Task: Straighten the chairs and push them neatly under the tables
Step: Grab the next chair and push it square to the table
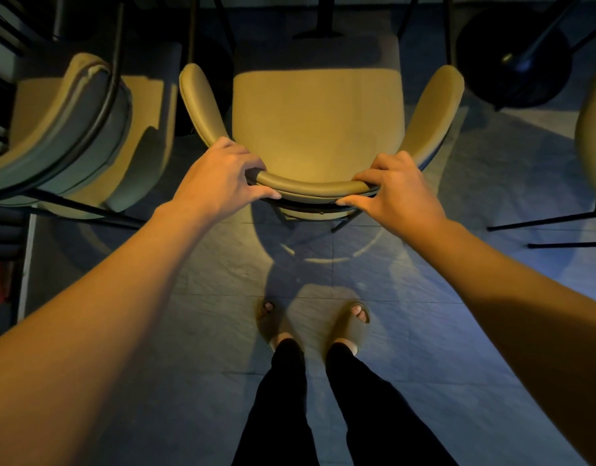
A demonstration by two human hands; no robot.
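An olive padded armchair [316, 122] with a curved backrest and black metal legs stands right in front of me, its seat facing away. The front of the seat lies in shadow near a table's black pedestal base [318, 30]. My left hand [222, 176] grips the left part of the backrest, fingers curled over the top and thumb behind. My right hand [394, 190] grips the right part the same way. The tabletop itself is out of view.
A second olive chair [78, 136] stands close on the left, turned at an angle. Part of another chair [592, 129] shows at the right edge, with thin black legs on the floor. A round dark table base [515, 68] sits at the upper right. My sandalled feet [313, 324] stand on grey tiles.
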